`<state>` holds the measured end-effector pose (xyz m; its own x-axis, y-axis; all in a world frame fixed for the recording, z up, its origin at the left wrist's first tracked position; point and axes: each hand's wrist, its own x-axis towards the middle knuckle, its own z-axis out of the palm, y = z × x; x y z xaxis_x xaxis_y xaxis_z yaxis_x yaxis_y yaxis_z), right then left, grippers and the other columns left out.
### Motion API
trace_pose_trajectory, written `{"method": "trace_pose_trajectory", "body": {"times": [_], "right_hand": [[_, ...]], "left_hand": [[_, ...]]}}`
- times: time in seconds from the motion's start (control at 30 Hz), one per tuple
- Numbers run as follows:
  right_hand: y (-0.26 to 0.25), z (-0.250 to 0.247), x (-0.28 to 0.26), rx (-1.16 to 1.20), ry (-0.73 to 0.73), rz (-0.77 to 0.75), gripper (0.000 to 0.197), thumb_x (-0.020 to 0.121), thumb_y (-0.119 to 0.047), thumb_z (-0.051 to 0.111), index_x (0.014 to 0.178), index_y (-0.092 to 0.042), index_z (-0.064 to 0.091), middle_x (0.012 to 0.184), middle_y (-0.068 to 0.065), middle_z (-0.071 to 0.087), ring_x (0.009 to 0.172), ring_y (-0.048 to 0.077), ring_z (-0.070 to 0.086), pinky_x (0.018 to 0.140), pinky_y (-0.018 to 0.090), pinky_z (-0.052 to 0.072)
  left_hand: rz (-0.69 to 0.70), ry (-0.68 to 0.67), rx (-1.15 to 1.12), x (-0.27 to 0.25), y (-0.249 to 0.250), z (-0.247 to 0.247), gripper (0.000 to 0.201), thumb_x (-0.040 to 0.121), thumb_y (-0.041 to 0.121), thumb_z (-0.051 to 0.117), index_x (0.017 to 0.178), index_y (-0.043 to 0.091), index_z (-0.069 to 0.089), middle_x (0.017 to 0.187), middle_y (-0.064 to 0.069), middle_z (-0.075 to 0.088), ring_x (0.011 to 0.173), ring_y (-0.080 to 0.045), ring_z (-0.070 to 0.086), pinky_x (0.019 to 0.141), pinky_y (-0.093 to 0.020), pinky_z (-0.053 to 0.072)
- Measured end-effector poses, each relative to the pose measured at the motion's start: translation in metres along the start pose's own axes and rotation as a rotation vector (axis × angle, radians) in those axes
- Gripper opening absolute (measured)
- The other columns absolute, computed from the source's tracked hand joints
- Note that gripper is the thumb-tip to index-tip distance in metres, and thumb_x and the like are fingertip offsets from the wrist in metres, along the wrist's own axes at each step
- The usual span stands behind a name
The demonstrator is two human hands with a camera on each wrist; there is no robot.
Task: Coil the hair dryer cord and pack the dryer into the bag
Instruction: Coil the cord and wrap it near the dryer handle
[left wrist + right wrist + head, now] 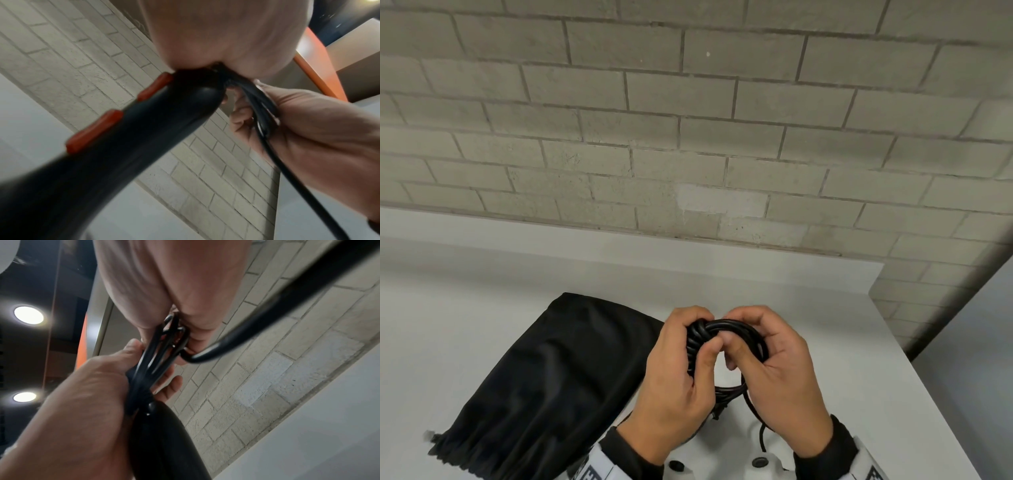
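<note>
Both hands hold the black cord coil (732, 325) above the white table (859, 377). My left hand (681, 363) grips the coil's left side, where turns are wrapped round the bundle. My right hand (777, 359) grips the right side, thumb inside the loop. A loose strand (761, 440) hangs down. The black drawstring bag (544, 377) lies flat to the left. In the left wrist view the black dryer handle (133, 142) with red buttons (94, 131) hangs below my left hand (226, 32). The right wrist view shows the coil (164, 347) between my right hand (164, 280) and the left.
A grey brick wall (688, 120) runs close behind the table. The table's right edge (914, 370) is near my right hand. Bare tabletop lies beyond the bag and to the right of the hands.
</note>
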<state>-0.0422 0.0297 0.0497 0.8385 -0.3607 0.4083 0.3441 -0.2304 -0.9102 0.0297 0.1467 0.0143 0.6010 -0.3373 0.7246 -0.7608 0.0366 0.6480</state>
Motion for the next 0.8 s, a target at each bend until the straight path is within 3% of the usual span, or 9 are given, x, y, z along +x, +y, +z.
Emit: {"method": "trace_pose_trajectory", "body": {"times": [0.13,0.23,0.3,0.37,0.47,0.53,0.63,0.7,0.8], "right_hand": [[0.008,-0.002,-0.007,0.041,0.018,0.003,0.030,0.083,-0.019,0.072,0.101,-0.034,0.054,0.088,0.005,0.070,0.085,0.018,0.067,0.082,0.026,0.052],[0.013,0.002,-0.017,-0.168,0.080,-0.141,0.048,0.081,-0.012,0.075,0.111,-0.039,0.049,0.106,-0.006,0.065,0.104,0.018,0.063,0.089,0.020,0.047],[0.019,0.003,-0.022,-0.399,0.174,-0.338,0.043,0.081,-0.015,0.075,0.113,-0.034,0.052,0.118,-0.005,0.056,0.110,0.016,0.058,0.091,0.018,0.044],[0.023,0.004,-0.025,-0.630,0.243,-0.429,0.024,0.084,-0.024,0.068,0.106,-0.029,0.061,0.116,-0.003,0.050,0.096,0.017,0.054,0.082,0.022,0.045],[0.022,0.009,-0.025,-0.885,0.306,-0.337,0.022,0.087,-0.035,0.059,0.102,-0.025,0.072,0.108,-0.001,0.050,0.082,0.017,0.041,0.061,0.027,0.042],[0.019,0.012,-0.025,-0.920,0.280,-0.258,0.022,0.088,-0.040,0.055,0.096,-0.029,0.072,0.107,-0.006,0.048,0.084,0.013,0.038,0.057,0.023,0.040],[0.011,0.015,-0.025,-0.609,0.217,0.029,0.009,0.086,-0.044,0.063,0.086,-0.038,0.069,0.106,-0.025,0.043,0.093,0.006,0.046,0.066,0.024,0.047],[0.003,0.014,-0.023,-0.360,0.154,0.229,0.007,0.081,-0.043,0.068,0.081,-0.036,0.071,0.105,-0.023,0.049,0.082,0.005,0.053,0.069,0.019,0.046],[-0.008,0.007,-0.017,-0.059,0.107,0.354,0.028,0.073,-0.047,0.067,0.075,-0.020,0.075,0.099,-0.010,0.060,0.071,0.008,0.057,0.068,0.016,0.047]], "left_hand": [[-0.019,0.044,-0.035,0.000,0.001,0.003,0.033,0.094,0.032,0.051,0.116,0.055,0.041,0.098,0.017,0.058,0.084,-0.006,0.062,0.073,-0.009,0.046],[-0.024,0.071,-0.042,0.002,0.000,0.002,0.035,0.093,0.031,0.051,0.116,0.056,0.042,0.100,0.016,0.058,0.084,-0.005,0.062,0.072,-0.007,0.046],[-0.032,0.084,-0.045,0.002,0.000,0.002,0.034,0.093,0.031,0.051,0.115,0.056,0.042,0.099,0.016,0.058,0.082,-0.006,0.062,0.071,-0.007,0.045],[-0.033,0.079,-0.039,0.002,0.000,0.003,0.030,0.093,0.030,0.051,0.115,0.050,0.045,0.098,0.017,0.058,0.082,-0.005,0.062,0.071,-0.006,0.045],[-0.041,0.070,-0.043,0.001,0.001,0.004,0.026,0.093,0.029,0.051,0.115,0.041,0.047,0.102,0.021,0.059,0.086,-0.001,0.063,0.073,-0.005,0.045],[-0.048,0.071,-0.031,0.002,0.000,0.004,0.030,0.093,0.029,0.051,0.121,0.040,0.048,0.108,0.024,0.058,0.092,0.000,0.063,0.077,-0.005,0.045],[-0.013,0.070,0.020,0.004,-0.001,0.003,0.025,0.094,0.027,0.050,0.119,0.032,0.050,0.108,0.022,0.056,0.092,-0.001,0.061,0.079,-0.008,0.045],[-0.010,0.086,0.008,0.006,-0.001,0.003,0.022,0.093,0.026,0.051,0.113,0.034,0.050,0.103,0.020,0.056,0.087,-0.001,0.061,0.076,-0.008,0.045],[-0.032,0.103,-0.050,0.006,-0.002,0.001,0.023,0.091,0.028,0.054,0.111,0.039,0.048,0.100,0.016,0.059,0.081,-0.002,0.063,0.072,-0.008,0.047]]}}
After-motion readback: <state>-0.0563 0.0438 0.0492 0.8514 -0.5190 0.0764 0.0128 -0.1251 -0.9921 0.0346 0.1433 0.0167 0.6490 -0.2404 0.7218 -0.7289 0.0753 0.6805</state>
